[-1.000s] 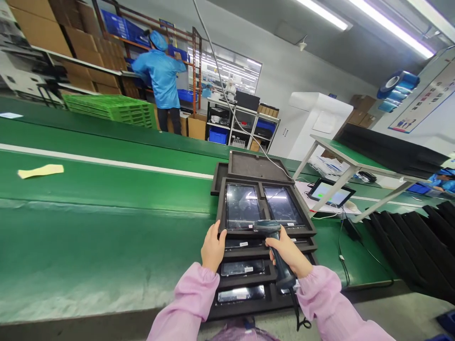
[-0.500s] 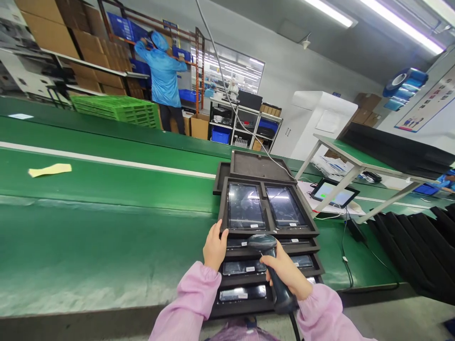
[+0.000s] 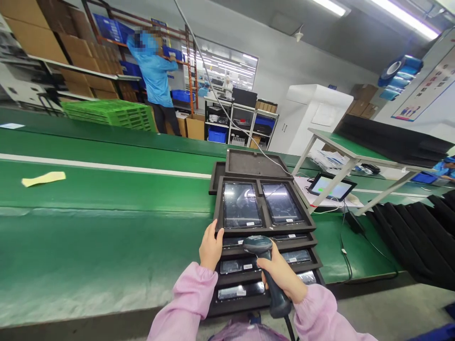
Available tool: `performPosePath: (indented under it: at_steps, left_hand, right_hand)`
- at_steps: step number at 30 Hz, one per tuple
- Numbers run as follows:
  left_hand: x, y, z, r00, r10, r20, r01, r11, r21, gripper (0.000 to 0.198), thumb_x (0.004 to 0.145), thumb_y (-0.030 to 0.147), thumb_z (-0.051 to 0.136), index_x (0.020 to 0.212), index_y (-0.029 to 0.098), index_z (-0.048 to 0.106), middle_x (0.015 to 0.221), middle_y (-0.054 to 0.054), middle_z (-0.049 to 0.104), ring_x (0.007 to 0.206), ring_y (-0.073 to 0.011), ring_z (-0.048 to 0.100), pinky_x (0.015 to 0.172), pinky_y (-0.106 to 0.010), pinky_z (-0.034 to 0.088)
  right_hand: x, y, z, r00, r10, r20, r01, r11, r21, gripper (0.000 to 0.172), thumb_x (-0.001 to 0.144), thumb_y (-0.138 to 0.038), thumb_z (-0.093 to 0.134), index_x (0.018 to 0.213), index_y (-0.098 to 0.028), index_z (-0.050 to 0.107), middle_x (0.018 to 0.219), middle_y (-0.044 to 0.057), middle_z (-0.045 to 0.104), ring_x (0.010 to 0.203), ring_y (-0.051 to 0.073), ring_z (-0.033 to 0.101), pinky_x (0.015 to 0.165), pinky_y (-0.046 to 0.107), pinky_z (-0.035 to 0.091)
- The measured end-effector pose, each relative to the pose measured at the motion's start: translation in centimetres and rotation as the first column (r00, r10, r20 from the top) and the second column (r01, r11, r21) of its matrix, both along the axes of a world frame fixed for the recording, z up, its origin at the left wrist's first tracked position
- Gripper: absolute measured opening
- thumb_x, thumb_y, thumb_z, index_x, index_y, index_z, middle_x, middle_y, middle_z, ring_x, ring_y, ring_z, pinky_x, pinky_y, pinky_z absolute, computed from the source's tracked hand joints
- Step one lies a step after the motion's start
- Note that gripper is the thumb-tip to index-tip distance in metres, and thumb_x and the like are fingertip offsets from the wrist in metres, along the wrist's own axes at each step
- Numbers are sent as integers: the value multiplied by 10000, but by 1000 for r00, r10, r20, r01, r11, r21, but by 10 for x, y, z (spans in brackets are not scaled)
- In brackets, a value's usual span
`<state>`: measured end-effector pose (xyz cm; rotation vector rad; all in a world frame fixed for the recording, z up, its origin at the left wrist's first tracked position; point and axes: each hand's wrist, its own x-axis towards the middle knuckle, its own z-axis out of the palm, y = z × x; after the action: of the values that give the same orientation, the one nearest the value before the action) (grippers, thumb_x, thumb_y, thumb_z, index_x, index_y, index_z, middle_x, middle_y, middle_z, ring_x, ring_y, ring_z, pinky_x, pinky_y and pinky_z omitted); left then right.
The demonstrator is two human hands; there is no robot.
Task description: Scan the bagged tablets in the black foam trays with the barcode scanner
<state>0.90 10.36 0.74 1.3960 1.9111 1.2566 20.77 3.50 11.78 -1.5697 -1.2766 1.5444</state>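
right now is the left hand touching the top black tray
Touching: the head view shows the left hand with its fingers on the near-left corner of the top tray.
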Motion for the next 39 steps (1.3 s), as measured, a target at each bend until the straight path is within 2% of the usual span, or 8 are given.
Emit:
performPosePath:
  at_steps: [5, 8, 11, 15, 19, 30, 34, 39]
  left_hand:
    - [-1, 0, -2, 1000, 12, -10, -12, 1000, 17, 497, 888, 410, 363, 1317, 168, 437, 1345, -115, 479, 1215, -251, 451, 1004, -417, 387]
    - [-2, 0, -2, 1000, 12, -24, -12, 1000, 7, 507, 888, 423, 354, 1316, 164, 437, 1341, -120, 480, 1200, -253, 463, 1004, -418, 387]
    - [-2, 0, -2, 999, 17, -35, -17, 1000, 3, 515, 889, 435, 341, 1316, 163, 437, 1341, -121, 480, 1204, -252, 460, 1012, -415, 380]
    - [-3, 0, -2, 999, 14, -39, -15, 1000, -16, 540, 880, 454, 339, 1323, 160, 430, 1345, -119, 475, 1206, -258, 458, 1022, -418, 367]
    - [-4, 0, -2, 999, 16, -35, -17, 999, -30, 553, 873, 464, 338, 1329, 163, 423, 1350, -120, 470, 1209, -264, 455, 1018, -422, 367]
    - [-3, -2, 3, 998, 28, -48, -32, 996, -85, 569, 862, 484, 324, 1336, 182, 412, 1338, -118, 479, 1177, -276, 481, 997, -425, 384]
    - [-3, -1, 4, 999, 32, -39, -35, 996, -82, 579, 858, 485, 323, 1334, 170, 415, 1335, -124, 483, 1189, -278, 471, 1001, -418, 378]
    - [-3, -2, 4, 998, 35, -44, -38, 996, -76, 586, 855, 488, 326, 1332, 162, 421, 1331, -126, 488, 1180, -284, 478, 994, -419, 383]
  right_hand:
    - [0, -6, 0, 999, -32, -33, 32, 999, 3, 643, 630, -298, 524, 1218, -221, 275, 550, -76, 509, 382, 128, 473, 323, 205, 392]
    - [15, -5, 5, 998, -50, -35, 50, 999, -2, 656, 639, -304, 541, 1233, -219, 277, 563, -66, 531, 390, 144, 497, 326, 218, 405]
    - [51, -1, 11, 997, -79, 14, 79, 996, 46, 669, 655, -332, 585, 1244, -222, 288, 643, -34, 577, 415, 154, 530, 347, 227, 411]
    - [112, 4, 15, 964, -184, 191, 164, 980, 115, 708, 681, -325, 561, 1306, -205, 252, 520, -65, 520, 400, 167, 515, 359, 230, 403]
    - [146, 8, 13, 952, -216, 215, 199, 975, 98, 737, 665, -314, 558, 1318, -198, 236, 498, -73, 513, 387, 170, 510, 350, 243, 415]
    - [155, -1, 14, 955, -192, 228, 177, 981, 83, 715, 703, -261, 541, 1340, -214, 220, 497, -66, 521, 431, 178, 545, 385, 244, 442]
    - [161, -21, 1, 961, -114, 253, 111, 993, 24, 702, 674, -254, 521, 1319, -251, 245, 638, -40, 571, 414, 155, 538, 345, 222, 405]
    - [165, -38, -15, 951, -147, 271, 159, 987, -22, 705, 674, -263, 476, 1327, -217, 213, 468, -77, 495, 378, 163, 499, 329, 207, 371]
